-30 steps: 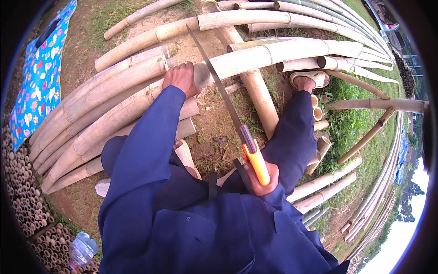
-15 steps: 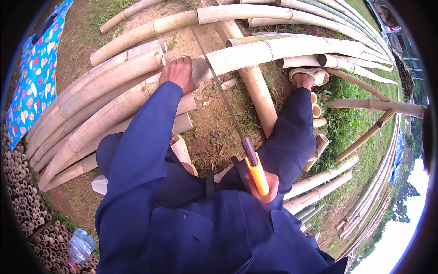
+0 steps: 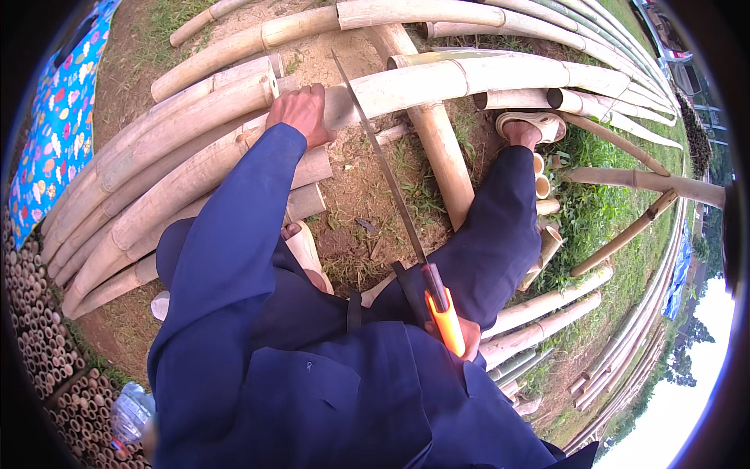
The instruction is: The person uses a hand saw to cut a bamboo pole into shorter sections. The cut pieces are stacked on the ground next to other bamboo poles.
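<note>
A handsaw (image 3: pixel 386 170) with a long thin blade and an orange and dark handle is gripped by my right hand (image 3: pixel 469 338), close to my body. Its blade slants up and away to the left, lying across a thick pale bamboo pole (image 3: pixel 422 88). My left hand (image 3: pixel 301 114) is wrapped over the same pole, just left of the blade, holding it down. Beneath, a bamboo log (image 3: pixel 440 156) runs crosswise under the pole. Whether the blade has cut into the bamboo cannot be made out.
More bamboo poles (image 3: pixel 168 160) lie to the left and at the far side. Many short cut bamboo pieces (image 3: pixel 39 336) are stacked at left, beside a plastic bottle (image 3: pixel 131 414). A blue patterned sheet (image 3: pixel 62 133) lies far left. A bamboo frame (image 3: pixel 641 178) stands at right.
My right hand has drawn the saw back toward my body, so the blade tip now lies nearer the pole. My left hand stays on the pole.
</note>
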A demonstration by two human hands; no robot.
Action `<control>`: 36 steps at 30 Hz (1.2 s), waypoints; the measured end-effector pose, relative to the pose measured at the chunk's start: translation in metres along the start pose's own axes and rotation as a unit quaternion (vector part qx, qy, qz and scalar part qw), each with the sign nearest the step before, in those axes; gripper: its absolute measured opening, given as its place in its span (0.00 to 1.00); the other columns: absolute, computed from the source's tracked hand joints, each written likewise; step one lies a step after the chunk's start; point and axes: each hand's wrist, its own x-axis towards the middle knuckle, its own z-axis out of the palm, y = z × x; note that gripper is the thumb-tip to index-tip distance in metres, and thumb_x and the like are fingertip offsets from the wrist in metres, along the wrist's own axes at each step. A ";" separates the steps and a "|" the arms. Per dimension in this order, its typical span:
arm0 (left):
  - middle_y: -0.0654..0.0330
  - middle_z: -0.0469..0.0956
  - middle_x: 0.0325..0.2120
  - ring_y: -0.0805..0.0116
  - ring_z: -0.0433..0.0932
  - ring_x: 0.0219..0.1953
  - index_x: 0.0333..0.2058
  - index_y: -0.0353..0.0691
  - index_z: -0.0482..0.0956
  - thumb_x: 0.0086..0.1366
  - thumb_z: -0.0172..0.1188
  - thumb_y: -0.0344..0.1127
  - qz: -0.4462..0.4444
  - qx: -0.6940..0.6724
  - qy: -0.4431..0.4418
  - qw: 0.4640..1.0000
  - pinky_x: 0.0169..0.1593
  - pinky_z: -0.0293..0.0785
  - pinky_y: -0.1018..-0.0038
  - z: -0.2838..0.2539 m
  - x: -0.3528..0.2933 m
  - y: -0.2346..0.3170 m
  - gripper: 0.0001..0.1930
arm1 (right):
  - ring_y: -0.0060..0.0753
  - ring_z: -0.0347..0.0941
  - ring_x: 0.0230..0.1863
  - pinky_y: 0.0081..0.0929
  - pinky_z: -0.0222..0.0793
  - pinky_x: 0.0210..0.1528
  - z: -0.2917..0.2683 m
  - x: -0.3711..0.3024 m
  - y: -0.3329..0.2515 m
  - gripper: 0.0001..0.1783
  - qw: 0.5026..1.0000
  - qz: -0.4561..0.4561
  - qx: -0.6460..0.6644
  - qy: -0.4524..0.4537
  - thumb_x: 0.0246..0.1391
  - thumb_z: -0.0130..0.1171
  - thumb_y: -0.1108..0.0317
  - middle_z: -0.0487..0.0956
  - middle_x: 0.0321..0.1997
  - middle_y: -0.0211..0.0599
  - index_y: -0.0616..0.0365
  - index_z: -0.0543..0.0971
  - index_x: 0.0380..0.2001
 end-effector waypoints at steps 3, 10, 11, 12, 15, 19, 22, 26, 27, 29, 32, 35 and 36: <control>0.45 0.85 0.45 0.49 0.87 0.46 0.49 0.31 0.78 0.48 0.80 0.54 -0.019 -0.003 -0.014 1.000 0.55 0.81 0.60 0.000 0.003 0.004 0.38 | 0.24 0.81 0.28 0.26 0.76 0.35 0.005 0.043 -0.031 0.10 0.999 -0.019 0.028 0.037 0.60 0.69 0.75 0.83 0.26 0.36 0.65 0.86 0.45; 0.43 0.85 0.44 0.49 0.87 0.46 0.50 0.30 0.77 0.49 0.78 0.52 -0.017 -0.015 -0.020 1.000 0.56 0.80 0.60 0.003 0.003 -0.002 0.37 | 0.23 0.66 0.20 0.31 0.65 0.25 0.050 0.171 -0.050 0.09 0.995 -0.026 0.087 0.042 0.63 0.67 0.71 0.74 0.18 0.35 0.66 0.81 0.31; 0.43 0.85 0.44 0.47 0.87 0.45 0.49 0.30 0.77 0.49 0.78 0.50 -0.009 -0.017 -0.015 1.000 0.54 0.81 0.58 -0.006 0.012 -0.002 0.35 | 0.24 0.69 0.21 0.31 0.67 0.26 0.042 0.157 -0.047 0.07 0.996 -0.009 0.079 0.036 0.63 0.67 0.72 0.76 0.19 0.36 0.66 0.82 0.33; 0.42 0.85 0.44 0.45 0.87 0.44 0.48 0.31 0.77 0.49 0.77 0.48 -0.008 -0.018 -0.022 1.000 0.53 0.82 0.56 -0.010 0.013 -0.003 0.34 | 0.25 0.74 0.24 0.29 0.72 0.31 0.032 0.131 -0.048 0.06 0.997 -0.013 0.069 0.030 0.63 0.66 0.73 0.80 0.24 0.37 0.67 0.84 0.39; 0.42 0.84 0.43 0.44 0.86 0.45 0.48 0.32 0.77 0.48 0.78 0.48 -0.007 -0.038 -0.005 0.999 0.52 0.83 0.55 0.001 0.001 0.001 0.34 | 0.29 0.86 0.38 0.24 0.79 0.46 -0.002 0.032 -0.032 0.15 0.996 -0.085 -0.015 0.019 0.62 0.64 0.78 0.88 0.38 0.41 0.67 0.85 0.52; 0.42 0.84 0.42 0.44 0.85 0.48 0.48 0.33 0.77 0.47 0.79 0.49 0.011 -0.035 0.016 0.999 0.53 0.83 0.56 0.016 -0.002 0.002 0.35 | 0.26 0.77 0.25 0.27 0.72 0.31 0.016 0.106 -0.048 0.05 0.998 -0.018 0.055 0.025 0.63 0.65 0.75 0.81 0.24 0.36 0.65 0.85 0.40; 0.42 0.84 0.42 0.45 0.85 0.47 0.48 0.33 0.77 0.47 0.80 0.49 0.013 -0.033 0.007 0.999 0.53 0.83 0.56 0.006 0.006 0.006 0.35 | 0.21 0.63 0.20 0.31 0.62 0.24 0.055 0.184 -0.049 0.10 0.993 -0.032 0.104 0.051 0.64 0.67 0.71 0.72 0.17 0.32 0.65 0.79 0.31; 0.42 0.85 0.42 0.44 0.86 0.46 0.49 0.32 0.77 0.47 0.79 0.49 -0.003 -0.022 -0.005 1.000 0.51 0.84 0.56 -0.012 0.010 -0.003 0.36 | 0.24 0.75 0.23 0.27 0.71 0.29 0.032 0.110 -0.028 0.03 0.996 -0.027 0.080 0.039 0.63 0.65 0.75 0.78 0.21 0.34 0.63 0.84 0.36; 0.42 0.85 0.42 0.44 0.86 0.46 0.49 0.32 0.77 0.47 0.79 0.49 -0.014 -0.023 -0.023 0.999 0.51 0.84 0.56 -0.003 0.000 -0.005 0.36 | 0.27 0.80 0.25 0.26 0.76 0.32 0.018 0.083 -0.044 0.05 0.997 -0.046 0.038 0.041 0.62 0.66 0.76 0.83 0.24 0.36 0.63 0.86 0.40; 0.42 0.85 0.43 0.44 0.86 0.46 0.50 0.32 0.77 0.46 0.80 0.50 -0.011 -0.028 -0.007 1.000 0.52 0.83 0.55 0.003 0.002 -0.003 0.37 | 0.29 0.82 0.25 0.25 0.76 0.32 0.005 0.047 -0.038 0.07 0.995 -0.073 -0.040 0.053 0.62 0.66 0.76 0.84 0.26 0.35 0.63 0.87 0.42; 0.41 0.85 0.43 0.43 0.86 0.46 0.50 0.32 0.76 0.46 0.80 0.50 -0.003 -0.031 0.004 1.000 0.52 0.83 0.55 0.009 0.004 -0.001 0.38 | 0.25 0.74 0.19 0.27 0.68 0.25 0.016 0.074 -0.038 0.05 0.994 -0.079 -0.008 0.081 0.62 0.68 0.72 0.77 0.18 0.32 0.64 0.85 0.35; 0.41 0.85 0.43 0.42 0.86 0.45 0.50 0.31 0.76 0.46 0.79 0.50 0.016 -0.032 0.006 0.999 0.52 0.83 0.54 0.002 0.012 0.005 0.38 | 0.21 0.64 0.19 0.30 0.63 0.24 0.044 0.186 -0.054 0.11 0.991 -0.030 0.114 0.066 0.62 0.68 0.72 0.74 0.17 0.32 0.65 0.79 0.28; 0.41 0.85 0.43 0.42 0.86 0.44 0.50 0.31 0.76 0.46 0.79 0.50 0.010 -0.036 -0.013 0.999 0.52 0.83 0.54 0.000 0.011 0.002 0.38 | 0.22 0.62 0.19 0.30 0.62 0.24 0.049 0.187 -0.056 0.11 0.991 -0.069 0.096 0.066 0.63 0.67 0.72 0.73 0.18 0.34 0.65 0.78 0.28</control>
